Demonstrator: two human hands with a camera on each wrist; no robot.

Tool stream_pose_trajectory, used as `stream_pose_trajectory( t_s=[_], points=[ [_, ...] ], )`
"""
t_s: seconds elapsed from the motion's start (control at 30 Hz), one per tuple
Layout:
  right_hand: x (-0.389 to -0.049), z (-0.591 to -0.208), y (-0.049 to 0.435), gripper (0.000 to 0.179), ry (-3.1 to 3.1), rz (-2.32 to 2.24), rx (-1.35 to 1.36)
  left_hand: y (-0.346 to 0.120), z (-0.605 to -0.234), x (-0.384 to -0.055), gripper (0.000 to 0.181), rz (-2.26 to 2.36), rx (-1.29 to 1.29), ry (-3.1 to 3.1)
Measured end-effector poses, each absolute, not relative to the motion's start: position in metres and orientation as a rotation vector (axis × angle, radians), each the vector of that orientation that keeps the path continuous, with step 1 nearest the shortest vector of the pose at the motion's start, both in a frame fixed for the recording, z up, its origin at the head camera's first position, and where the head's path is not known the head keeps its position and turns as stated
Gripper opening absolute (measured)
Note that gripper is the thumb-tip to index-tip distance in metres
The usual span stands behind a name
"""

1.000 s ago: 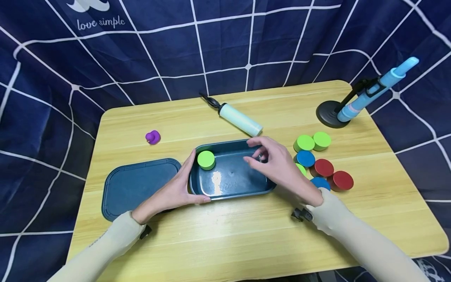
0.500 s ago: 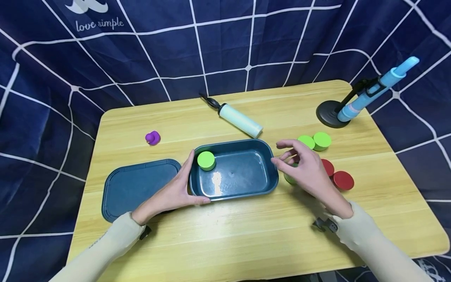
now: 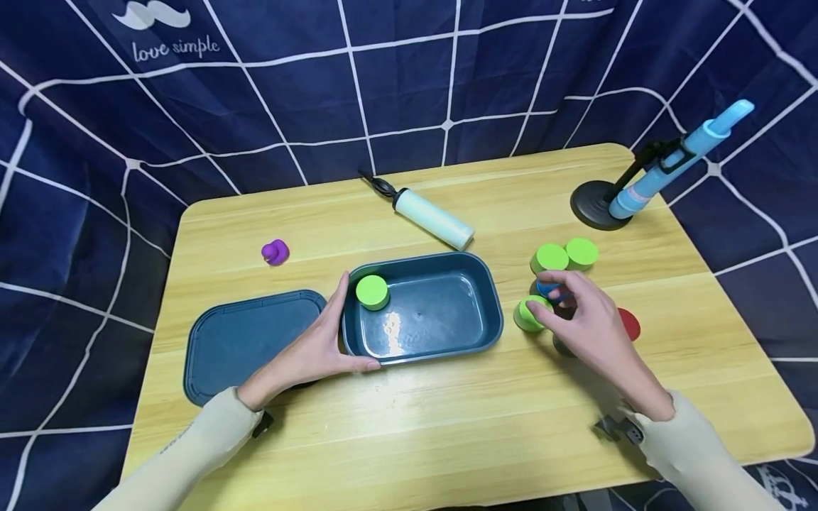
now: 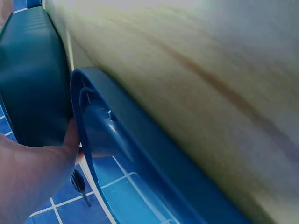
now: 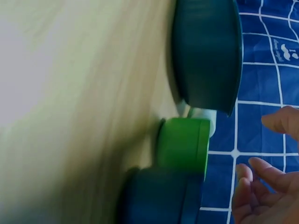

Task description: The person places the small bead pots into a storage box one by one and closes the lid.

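Observation:
My left hand rests against the left end of the dark blue box, thumb along its front edge and fingers along its left side. Inside the box, at the left, stands a green cylinder. Over to the right, my right hand hovers with loosely bent fingers above a cluster of cylinders. A green one is by its thumb, and a blue one shows partly behind the fingers. In the right wrist view, nothing lies between the fingers.
A dark blue lid lies left of the box. Behind are a purple duck and a pale blue hand pump. Two green cylinders stand behind my right hand, a red one beside it. A blue pump on a black stand occupies the back right.
My right hand has moved right from over the box's right end to above the cylinders. My left hand has stayed at the box, and the green cylinder inside has not moved.

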State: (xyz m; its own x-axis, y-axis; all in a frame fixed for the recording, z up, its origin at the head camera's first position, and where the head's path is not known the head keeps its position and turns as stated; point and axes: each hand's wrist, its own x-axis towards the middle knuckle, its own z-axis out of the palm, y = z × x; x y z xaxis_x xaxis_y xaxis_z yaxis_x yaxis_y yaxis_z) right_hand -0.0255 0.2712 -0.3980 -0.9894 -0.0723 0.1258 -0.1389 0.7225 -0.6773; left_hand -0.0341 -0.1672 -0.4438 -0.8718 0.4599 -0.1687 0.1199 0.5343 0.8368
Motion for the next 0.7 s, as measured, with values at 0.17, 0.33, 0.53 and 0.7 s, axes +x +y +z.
stream_pose_trajectory(
  t_s=[0.17, 0.33, 0.53, 0.7],
  points=[
    [-0.019, -0.403, 0.281, 0.05, -2.848, 1.066, 0.17, -0.167, -0.443, -0.034, 0.152, 1.265, 0.472, 2.415],
    [-0.013, -0.408, 0.288, 0.059, -2.901, 1.0, 0.155, -0.166, -0.443, -0.033, 0.151, 1.262, 0.465, 2.413],
    [-0.012, -0.415, 0.291, 0.065, -2.934, 0.88, 0.226, -0.166, -0.443, -0.033, 0.151, 1.254, 0.463, 2.413],
    [-0.013, -0.417, 0.289, 0.068, -2.959, 0.741, 0.249, -0.166, -0.442, -0.033, 0.15, 1.249, 0.459, 2.413]
  ],
)
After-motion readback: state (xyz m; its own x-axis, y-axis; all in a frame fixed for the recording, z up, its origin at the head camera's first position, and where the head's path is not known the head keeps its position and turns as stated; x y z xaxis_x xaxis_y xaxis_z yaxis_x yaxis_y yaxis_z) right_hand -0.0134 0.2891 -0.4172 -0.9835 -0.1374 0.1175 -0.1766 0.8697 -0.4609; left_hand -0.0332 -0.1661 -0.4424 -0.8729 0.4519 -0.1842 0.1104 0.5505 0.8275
